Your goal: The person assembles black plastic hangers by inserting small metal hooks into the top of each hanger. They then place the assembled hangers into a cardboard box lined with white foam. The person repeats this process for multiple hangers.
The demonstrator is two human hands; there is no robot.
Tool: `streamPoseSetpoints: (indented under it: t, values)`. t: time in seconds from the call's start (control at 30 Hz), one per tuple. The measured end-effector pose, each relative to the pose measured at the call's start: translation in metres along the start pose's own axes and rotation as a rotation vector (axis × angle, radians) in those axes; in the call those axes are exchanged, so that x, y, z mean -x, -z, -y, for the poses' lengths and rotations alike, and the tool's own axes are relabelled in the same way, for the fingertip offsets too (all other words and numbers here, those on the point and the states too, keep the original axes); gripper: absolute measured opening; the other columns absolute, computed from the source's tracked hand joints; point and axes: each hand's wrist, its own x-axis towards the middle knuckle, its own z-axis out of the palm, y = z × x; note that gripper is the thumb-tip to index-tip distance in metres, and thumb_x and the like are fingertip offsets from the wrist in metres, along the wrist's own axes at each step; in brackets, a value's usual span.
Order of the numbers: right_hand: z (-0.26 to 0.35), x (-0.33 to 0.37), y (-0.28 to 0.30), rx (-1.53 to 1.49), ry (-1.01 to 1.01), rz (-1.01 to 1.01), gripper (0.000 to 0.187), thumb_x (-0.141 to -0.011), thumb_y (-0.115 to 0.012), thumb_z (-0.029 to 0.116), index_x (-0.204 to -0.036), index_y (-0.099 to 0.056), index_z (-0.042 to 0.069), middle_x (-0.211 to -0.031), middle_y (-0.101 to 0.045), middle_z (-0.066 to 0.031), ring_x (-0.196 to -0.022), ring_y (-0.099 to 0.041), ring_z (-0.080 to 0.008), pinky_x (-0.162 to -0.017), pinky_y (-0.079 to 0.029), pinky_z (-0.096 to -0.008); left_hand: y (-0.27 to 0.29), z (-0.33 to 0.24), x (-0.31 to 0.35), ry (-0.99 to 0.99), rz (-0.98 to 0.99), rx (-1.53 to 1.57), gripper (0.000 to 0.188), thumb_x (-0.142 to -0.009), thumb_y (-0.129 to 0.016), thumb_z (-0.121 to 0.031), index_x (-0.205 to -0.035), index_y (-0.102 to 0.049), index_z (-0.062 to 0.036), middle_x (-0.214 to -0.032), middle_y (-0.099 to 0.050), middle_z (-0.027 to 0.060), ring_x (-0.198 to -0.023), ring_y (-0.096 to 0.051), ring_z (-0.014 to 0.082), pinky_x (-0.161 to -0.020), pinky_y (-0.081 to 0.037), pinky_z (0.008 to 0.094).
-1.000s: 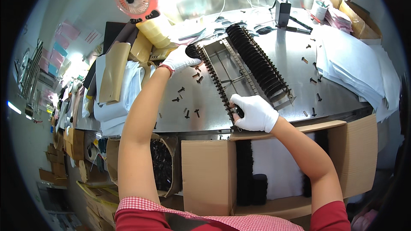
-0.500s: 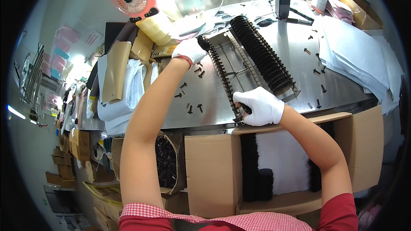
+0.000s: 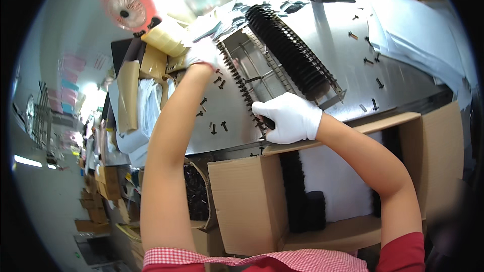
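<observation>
A metal rack (image 3: 258, 76) lies slantwise on the steel table. Along its right side runs a thick row of black, ribbed, disc-like pieces (image 3: 287, 50); its left rail (image 3: 236, 75) carries a line of small dark teeth. My left hand (image 3: 202, 54), white-gloved, is at the far end of that left rail; glare and blur hide its fingers. At the near end, my right hand (image 3: 291, 118), also gloved, is closed around a small black piece (image 3: 268, 122) whose kind I cannot make out. Several small dark screw-like pieces (image 3: 222, 84) lie left of the rack.
An open cardboard box (image 3: 247, 204) with black, fuzzy material (image 3: 296, 196) stands against the near table edge. Another box of small black pieces (image 3: 196, 191) is left of it. White sheets (image 3: 418, 35) lie at the right, a pink fan (image 3: 128, 7) at the far left.
The whole view has shifted and tilted, so the rack and table appear farther left. Both hands stay at the ends of the left rail. The black piece seen by my left hand no longer shows.
</observation>
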Motion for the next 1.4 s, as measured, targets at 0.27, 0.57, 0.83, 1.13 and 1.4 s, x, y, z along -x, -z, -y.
streamPoseSetpoints:
  t: [0.27, 0.57, 0.83, 1.13, 1.4]
  values:
    - [-0.003, -0.008, -0.028, -0.237, 0.066, -0.807, 0.068, -0.070, -0.086, 0.025, -0.126, -0.052, 0.007, -0.134, -0.053, -0.0188, -0.124, -0.055, -0.0372, -0.100, -0.050, -0.0412, 0.060, 0.021, 0.133, 0.090, 0.262, 1.137, 0.025, -0.096, -0.055, -0.019, -0.106, -0.056, 0.0040, -0.080, -0.067, 0.0127, -0.054, -0.067, 0.0191, -0.046, -0.053, 0.0293]
    - [0.064, 0.065, -0.014, -0.128, 0.099, -0.759, 0.043, -0.073, -0.078, 0.009, -0.111, -0.058, 0.009, -0.106, -0.059, -0.0119, -0.096, -0.064, -0.0314, -0.081, -0.057, -0.0378, 0.110, -0.047, 0.246, -0.597, 0.285, 0.923, 0.020, -0.098, -0.051, -0.016, -0.109, -0.055, 0.0006, -0.096, -0.066, 0.0198, -0.081, -0.066, 0.0375, -0.073, -0.054, 0.0411]
    - [-0.030, 0.120, 0.012, 0.094, -0.247, -0.957, 0.029, -0.073, -0.078, 0.013, -0.095, -0.060, 0.007, -0.113, -0.065, -0.0135, -0.100, -0.066, -0.0323, -0.087, -0.053, -0.0374, 0.084, -0.130, 0.159, -0.186, 0.196, 0.730, 0.097, -0.072, -0.085, -0.048, -0.136, -0.041, 0.0110, -0.126, -0.058, 0.0290, -0.120, -0.059, 0.0335, -0.102, -0.047, 0.0368]
    - [-0.048, 0.126, 0.033, -0.321, -0.501, -0.587, 0.030, -0.076, -0.069, 0.024, -0.101, -0.063, 0.008, -0.087, -0.069, -0.0203, -0.083, -0.067, -0.0383, -0.080, -0.053, -0.0392, 0.087, -0.183, 0.138, -0.261, 0.271, 0.560, 0.065, -0.077, -0.076, -0.039, -0.110, -0.053, 0.0118, -0.102, -0.067, 0.0335, -0.101, -0.067, 0.0443, -0.089, -0.053, 0.0435]
    - [-0.045, 0.122, 0.028, -0.180, -0.538, -0.628, 0.034, -0.078, -0.071, 0.023, -0.105, -0.060, 0.006, -0.101, -0.068, -0.0197, -0.091, -0.066, -0.0381, -0.084, -0.054, -0.0399, 0.093, -0.185, 0.132, -0.213, 0.171, 0.022, 0.031, -0.087, -0.065, -0.027, -0.107, -0.061, -0.0032, -0.095, -0.070, 0.0241, -0.094, -0.068, 0.0418, -0.082, -0.053, 0.0480]
